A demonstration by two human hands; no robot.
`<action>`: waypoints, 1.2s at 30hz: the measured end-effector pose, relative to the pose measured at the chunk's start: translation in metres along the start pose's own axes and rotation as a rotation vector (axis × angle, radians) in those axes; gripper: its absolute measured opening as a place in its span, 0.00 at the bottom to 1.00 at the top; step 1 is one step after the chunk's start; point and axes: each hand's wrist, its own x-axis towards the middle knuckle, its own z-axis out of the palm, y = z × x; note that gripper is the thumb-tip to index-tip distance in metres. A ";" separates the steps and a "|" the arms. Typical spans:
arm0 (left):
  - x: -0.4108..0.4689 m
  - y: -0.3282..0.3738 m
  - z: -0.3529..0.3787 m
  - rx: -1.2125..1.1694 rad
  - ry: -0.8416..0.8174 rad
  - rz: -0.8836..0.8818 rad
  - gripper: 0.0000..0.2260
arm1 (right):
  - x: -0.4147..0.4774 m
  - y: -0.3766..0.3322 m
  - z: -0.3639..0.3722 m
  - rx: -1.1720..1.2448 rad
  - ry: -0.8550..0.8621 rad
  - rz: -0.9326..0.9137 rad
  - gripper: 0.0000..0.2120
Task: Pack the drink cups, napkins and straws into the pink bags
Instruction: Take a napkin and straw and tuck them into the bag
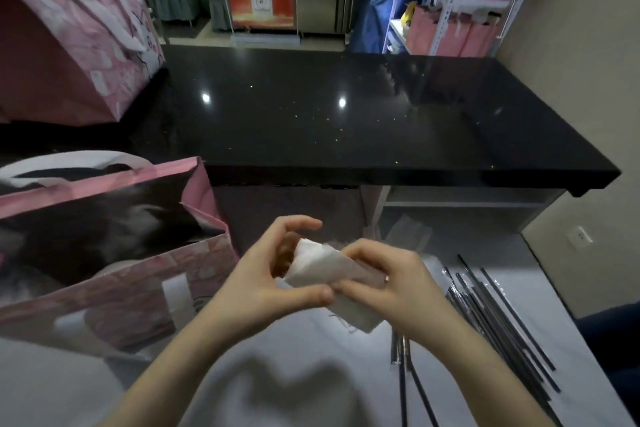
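Observation:
A folded white napkin [320,269] is held between both hands above the white table. My left hand [273,274] curls round its left end, thumb underneath. My right hand [391,284] pinches its right side. An open pink bag [145,288] stands just left of the hands, its dark inside blurred. Several black wrapped straws [491,315] lie on the table to the right. A second pink bag [69,45] stands at the far left on the black counter. No drink cup is plainly visible.
A glossy black counter [346,121] spans the middle, with an open shelf beneath it. The white table [311,374] lies under my arms. A metal rack [450,3] with more pink bags stands at the back right.

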 end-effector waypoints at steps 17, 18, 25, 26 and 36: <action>-0.101 0.014 -0.228 0.799 0.582 0.059 0.29 | 0.121 -0.155 0.138 -0.272 0.040 -0.295 0.07; -0.107 0.006 -0.237 0.832 0.489 -0.017 0.34 | 0.126 -0.156 0.148 -0.356 -0.003 -0.280 0.07; -0.122 -0.027 -0.251 0.890 0.176 -0.174 0.51 | 0.145 -0.146 0.200 -0.705 -0.385 -0.063 0.15; -0.121 -0.027 -0.249 0.887 0.182 -0.161 0.51 | 0.147 -0.142 0.204 -0.792 -0.379 -0.027 0.17; -0.114 -0.008 -0.204 0.759 0.666 0.184 0.16 | 0.098 -0.127 0.158 -0.784 -0.040 -0.355 0.17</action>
